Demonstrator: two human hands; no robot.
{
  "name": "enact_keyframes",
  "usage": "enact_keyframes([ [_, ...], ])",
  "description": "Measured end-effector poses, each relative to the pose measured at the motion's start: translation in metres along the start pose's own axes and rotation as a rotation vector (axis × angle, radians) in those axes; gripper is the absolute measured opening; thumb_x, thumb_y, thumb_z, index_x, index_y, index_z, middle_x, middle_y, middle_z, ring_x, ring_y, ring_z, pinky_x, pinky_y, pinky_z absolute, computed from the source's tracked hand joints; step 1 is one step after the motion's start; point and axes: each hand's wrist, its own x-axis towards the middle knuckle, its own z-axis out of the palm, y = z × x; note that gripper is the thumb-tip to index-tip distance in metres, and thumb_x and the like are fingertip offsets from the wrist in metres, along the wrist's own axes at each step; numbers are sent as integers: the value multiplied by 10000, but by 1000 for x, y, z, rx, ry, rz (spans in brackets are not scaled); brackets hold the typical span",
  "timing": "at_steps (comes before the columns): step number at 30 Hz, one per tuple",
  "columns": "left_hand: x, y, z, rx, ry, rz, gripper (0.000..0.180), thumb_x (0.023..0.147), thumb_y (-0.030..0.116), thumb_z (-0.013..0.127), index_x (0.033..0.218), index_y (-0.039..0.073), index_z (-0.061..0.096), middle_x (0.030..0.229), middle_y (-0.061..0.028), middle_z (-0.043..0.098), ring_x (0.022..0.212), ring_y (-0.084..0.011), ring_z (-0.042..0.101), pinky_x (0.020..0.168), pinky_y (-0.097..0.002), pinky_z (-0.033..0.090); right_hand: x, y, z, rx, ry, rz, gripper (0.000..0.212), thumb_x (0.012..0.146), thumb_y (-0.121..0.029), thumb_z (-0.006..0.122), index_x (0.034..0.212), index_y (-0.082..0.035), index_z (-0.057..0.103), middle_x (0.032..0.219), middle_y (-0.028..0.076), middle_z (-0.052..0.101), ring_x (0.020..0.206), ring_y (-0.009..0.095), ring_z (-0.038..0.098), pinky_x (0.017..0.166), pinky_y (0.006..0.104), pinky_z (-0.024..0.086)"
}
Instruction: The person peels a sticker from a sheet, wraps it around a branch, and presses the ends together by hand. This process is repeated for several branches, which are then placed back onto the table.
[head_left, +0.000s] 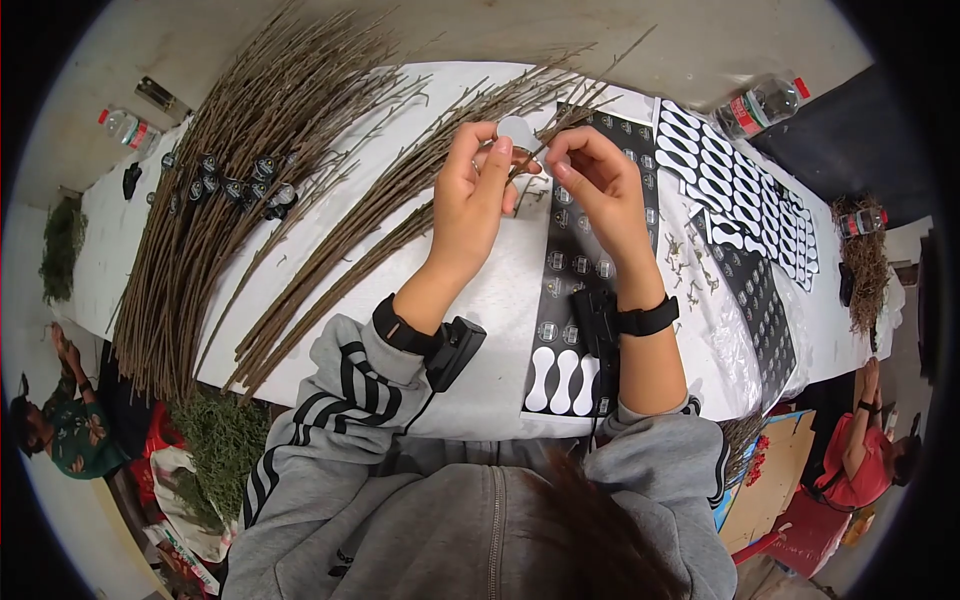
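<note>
My left hand (470, 200) is closed, with a round pale grey sticker label (515, 130) pinched between thumb and fingers. Close beside it, my right hand (607, 195) has thumb and forefinger pressed together near the label's edge; whatever lies between them is too small to make out. Both hands are above a loose row of thin brown twigs (350, 245) on the white table. Under my right hand lies a black sheet of dumbbell-shaped stickers (577, 235), with bare white shapes at its near end.
A large bundle of twigs (185, 270) with black round tags (235, 188) fills the table's left. More sticker sheets (735, 185), clear plastic (715, 330) and twig scraps (690, 258) lie right. Bottles (765, 105) stand at the edges. Two people (865, 450) are at the sides.
</note>
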Motion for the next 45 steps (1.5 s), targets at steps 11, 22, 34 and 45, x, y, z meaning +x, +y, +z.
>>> enact_keyframes([
  [11,2,-2,-1,-123,-27,-68,144,988,171,466,1062,48,458,908,-92,609,745,-81,582,465,-191,326,-1,-3,-3,-63,-13,29,73,871,-7,571,943,-15,563,912,-9,550,886,73,521,802,207,409],
  [22,2,3,-3,-125,-40,-104,160,987,197,461,1084,71,444,861,-102,621,496,-42,356,453,-182,293,-1,-4,-2,-132,-35,-57,103,861,27,556,961,2,563,936,13,555,906,92,527,819,217,414],
  [34,-3,1,5,-147,-5,-59,158,1006,230,404,1085,93,407,881,-132,610,488,-43,371,443,-166,261,-1,-6,-1,-143,-14,-17,110,865,35,550,969,11,577,971,21,574,928,93,535,820,217,416],
  [45,-2,-6,1,-118,-92,-111,161,1006,240,410,1078,97,421,891,-96,603,511,-46,402,454,-171,277,-2,-41,-17,-450,-198,-127,190,783,126,552,936,30,613,948,63,608,862,151,594,759,252,473],
])
